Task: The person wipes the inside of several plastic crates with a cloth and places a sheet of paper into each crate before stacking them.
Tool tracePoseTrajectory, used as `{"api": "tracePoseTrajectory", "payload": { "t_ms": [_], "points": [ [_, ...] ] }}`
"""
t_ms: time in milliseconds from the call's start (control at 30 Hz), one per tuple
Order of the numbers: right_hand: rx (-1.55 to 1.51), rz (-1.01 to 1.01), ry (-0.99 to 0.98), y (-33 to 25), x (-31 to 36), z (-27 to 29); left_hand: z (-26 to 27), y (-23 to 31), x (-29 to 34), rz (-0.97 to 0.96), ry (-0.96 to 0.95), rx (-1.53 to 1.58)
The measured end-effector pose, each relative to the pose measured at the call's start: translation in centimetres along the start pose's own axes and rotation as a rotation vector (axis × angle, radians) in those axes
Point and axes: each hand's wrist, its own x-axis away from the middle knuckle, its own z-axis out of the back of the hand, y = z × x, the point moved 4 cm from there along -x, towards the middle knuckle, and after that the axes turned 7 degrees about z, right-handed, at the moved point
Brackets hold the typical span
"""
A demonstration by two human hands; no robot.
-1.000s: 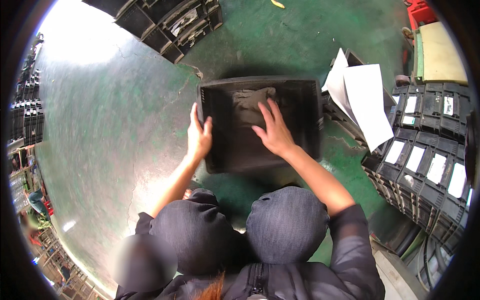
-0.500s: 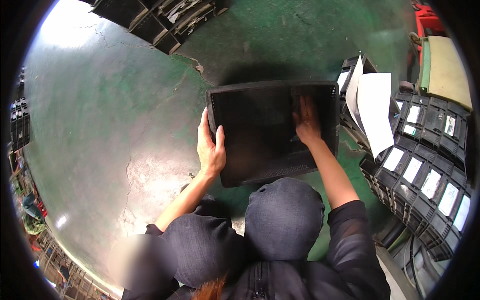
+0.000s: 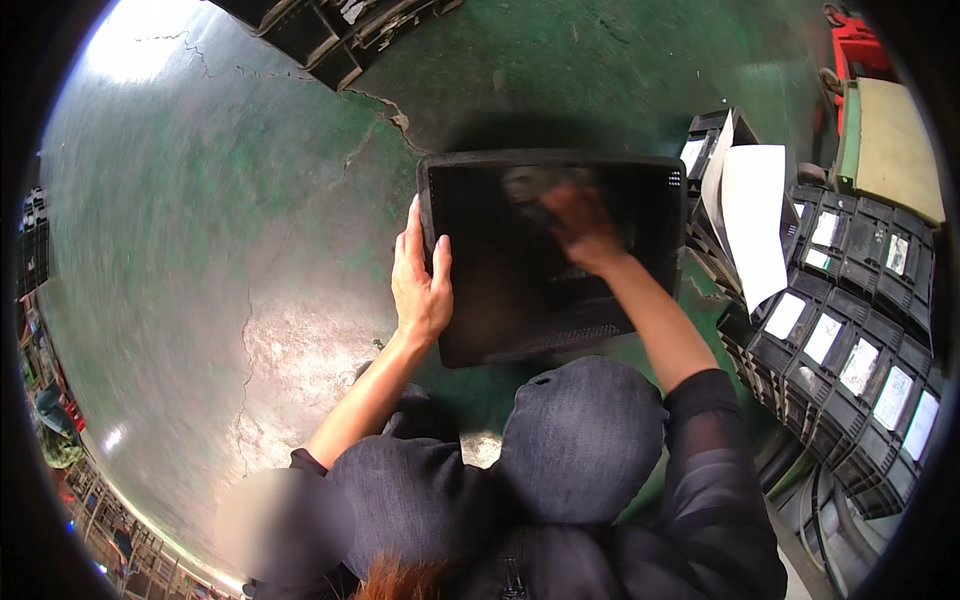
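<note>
A black plastic tray (image 3: pixel 500 310) lies tilted on the green floor in front of my knees. My left hand (image 3: pixel 420 285) grips its left rim, thumb inside and fingers along the edge. My right hand (image 3: pixel 578 228) is inside the tray near its far side, blurred by motion, pressing a grey cloth (image 3: pixel 530 185) against the tray's bottom. My knees in dark trousers (image 3: pixel 585 440) cover the tray's near edge.
Stacks of black crates with white labels (image 3: pixel 850 350) stand close on the right, with a white sheet of paper (image 3: pixel 755 230) on top. More black crates (image 3: pixel 340 30) lie at the far side. The green floor (image 3: pixel 200 250) is cracked. A beige board (image 3: pixel 890 150) sits far right.
My right hand has moved with the cloth from the tray's middle toward its far side. My left hand has slid nearer along the left rim.
</note>
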Motion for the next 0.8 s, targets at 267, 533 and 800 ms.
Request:
{"api": "tracePoseTrajectory", "payload": {
  "t_ms": [267,533,800],
  "points": [
    [0.017,-0.514,-0.508,1.8,5.4,5.9,-0.9,-0.7,-0.4,-0.006,0.01,0.155],
    [-0.388,-0.286,-0.494,-7.2,2.1,2.2,-1.3,-0.3,-0.1,0.001,0.012,0.102],
    [-0.655,-0.261,-0.451,-7.5,-2.9,1.7,-0.5,-0.5,-0.4,-0.045,0.018,0.044]
  ]
}}
